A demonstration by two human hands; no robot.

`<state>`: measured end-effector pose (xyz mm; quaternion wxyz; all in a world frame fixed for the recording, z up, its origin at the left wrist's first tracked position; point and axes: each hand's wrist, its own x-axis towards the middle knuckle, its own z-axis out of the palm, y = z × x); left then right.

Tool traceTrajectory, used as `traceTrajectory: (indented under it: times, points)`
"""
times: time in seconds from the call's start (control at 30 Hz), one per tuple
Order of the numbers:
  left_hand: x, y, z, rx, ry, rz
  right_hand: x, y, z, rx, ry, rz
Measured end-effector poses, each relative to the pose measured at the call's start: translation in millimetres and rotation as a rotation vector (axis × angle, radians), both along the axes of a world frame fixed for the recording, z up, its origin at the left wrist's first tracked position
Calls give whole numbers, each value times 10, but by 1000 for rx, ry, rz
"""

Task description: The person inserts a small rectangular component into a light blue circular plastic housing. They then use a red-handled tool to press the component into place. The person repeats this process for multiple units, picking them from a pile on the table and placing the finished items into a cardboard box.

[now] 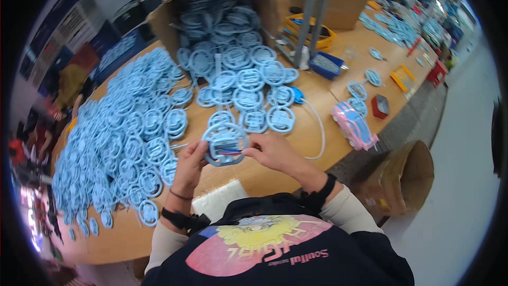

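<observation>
A light blue plastic toy steering wheel (225, 160) is held up just above the table, its recessed middle facing me. My left hand (189, 162) is closed on the wheel's left rim. At the right side of the wheel, my right hand (271, 151) pinches the end of thin red and blue wires (229, 153) that cross its centre. The fingertips partly hide where the wires end. Just beyond my hands, more blue steering wheels (254, 121) lie on the tabletop.
A big heap of blue wheels (119, 137) covers the table's left. A tipped cardboard box (168, 18) spills more. To the right are a blue bin (325, 67), a pink toy car (353, 124), a red box (380, 106) and a white cable (321, 127). An open carton (397, 180) stands beside the table.
</observation>
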<state>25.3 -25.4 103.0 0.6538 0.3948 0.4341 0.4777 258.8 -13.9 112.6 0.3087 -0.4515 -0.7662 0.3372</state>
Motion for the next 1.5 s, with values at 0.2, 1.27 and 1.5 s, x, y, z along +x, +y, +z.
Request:
traceTrajectory:
  times: [0.2, 1.27, 1.5]
  points:
    - [65, 2, -83, -77, -158, -112, -5, -24, -103, -68, 41, 91]
    - [-282, 1565, -1249, -260, 1054, -253, 187, 49, -641, -316, 25, -118]
    - [-569, 365, -817, -325, 349, -160, -55, 69, -549, -208, -28, 32]
